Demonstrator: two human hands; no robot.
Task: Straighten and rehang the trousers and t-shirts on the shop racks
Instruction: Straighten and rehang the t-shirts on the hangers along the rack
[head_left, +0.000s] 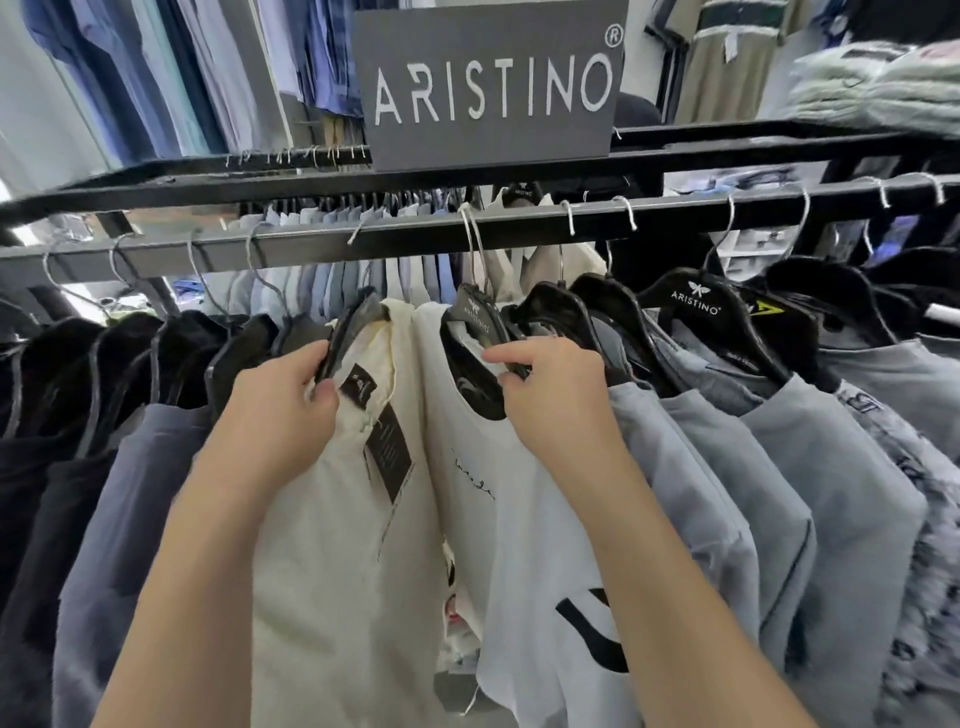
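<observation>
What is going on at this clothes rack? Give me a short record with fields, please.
Place: shop rack, with a rail under a grey sign reading ARISTINO
Left hand: grips the collar end of a cream t-shirt
Right hand: grips the black hanger of a white t-shirt
Both t-shirts: hang from the rail, side by side
To the left: dark t-shirts
To the right: grey t-shirts on black hangers

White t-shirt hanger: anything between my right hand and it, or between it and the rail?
Nothing visible. The right hand already grips the white t-shirt hanger, and its hook is over the rail. Grey shirts' hangers crowd its right side.
</observation>
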